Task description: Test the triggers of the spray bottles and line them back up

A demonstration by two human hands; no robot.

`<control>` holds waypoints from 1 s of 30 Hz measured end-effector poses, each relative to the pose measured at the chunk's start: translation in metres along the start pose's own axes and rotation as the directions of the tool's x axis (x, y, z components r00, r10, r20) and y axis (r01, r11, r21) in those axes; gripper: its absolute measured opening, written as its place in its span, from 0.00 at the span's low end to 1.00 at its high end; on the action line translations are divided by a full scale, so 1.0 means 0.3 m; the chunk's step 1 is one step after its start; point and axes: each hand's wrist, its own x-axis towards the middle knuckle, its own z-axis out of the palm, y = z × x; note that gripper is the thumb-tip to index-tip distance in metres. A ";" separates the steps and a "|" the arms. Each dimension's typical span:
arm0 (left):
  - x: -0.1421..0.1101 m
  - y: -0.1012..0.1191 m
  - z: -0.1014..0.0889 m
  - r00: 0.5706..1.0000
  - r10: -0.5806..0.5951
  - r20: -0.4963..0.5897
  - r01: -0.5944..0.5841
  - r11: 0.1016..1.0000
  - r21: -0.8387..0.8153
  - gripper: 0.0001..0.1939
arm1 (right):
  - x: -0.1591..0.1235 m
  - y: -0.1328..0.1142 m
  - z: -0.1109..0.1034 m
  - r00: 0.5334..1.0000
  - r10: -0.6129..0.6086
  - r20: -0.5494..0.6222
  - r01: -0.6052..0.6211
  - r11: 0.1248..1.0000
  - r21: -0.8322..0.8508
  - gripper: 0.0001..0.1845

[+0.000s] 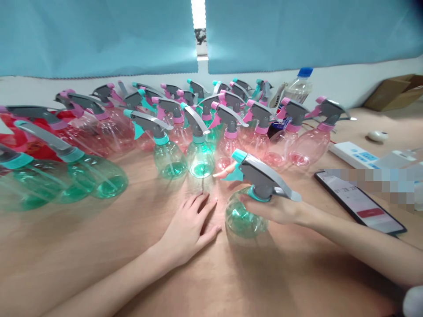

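My right hand (280, 209) is wrapped around a green spray bottle (243, 218) that stands upright on the brown table (132, 246). Its grey trigger head with a teal nozzle (261, 174) points left, and my index finger reaches forward past the nozzle. My left hand (191, 224) lies flat on the table just left of that bottle, fingers spread, holding nothing. Behind them stand several more spray bottles, pink ones (309, 143) and green ones (200, 156), all with grey trigger heads.
A smartphone (358, 204) lies screen-up at the right. A white power strip (355, 154), a small white object (377, 135) and a cardboard box (395, 92) sit farther right. A clear water bottle with a blue cap (299, 88) stands at the back. Blue curtains hang behind.
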 end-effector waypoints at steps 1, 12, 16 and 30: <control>-0.001 -0.001 0.001 1.000 0.001 -0.003 -0.001 1.000 0.003 0.28 | -0.003 0.003 0.000 1.000 0.000 -0.004 0.000 1.000 -0.012 0.23; -0.002 0.002 0.002 1.000 0.005 -0.018 -0.005 1.000 0.006 0.28 | -0.012 0.036 0.013 1.000 0.007 0.005 -0.008 0.989 0.149 0.30; -0.005 0.003 0.002 1.000 -0.007 -0.020 0.006 1.000 -0.007 0.27 | -0.017 0.049 0.012 1.000 0.005 -0.005 -0.004 0.991 0.131 0.31; -0.026 0.053 -0.031 0.993 -0.010 -0.113 -0.037 0.914 -0.405 0.41 | 0.001 0.073 0.068 0.993 -0.110 -0.038 0.114 0.986 0.125 0.30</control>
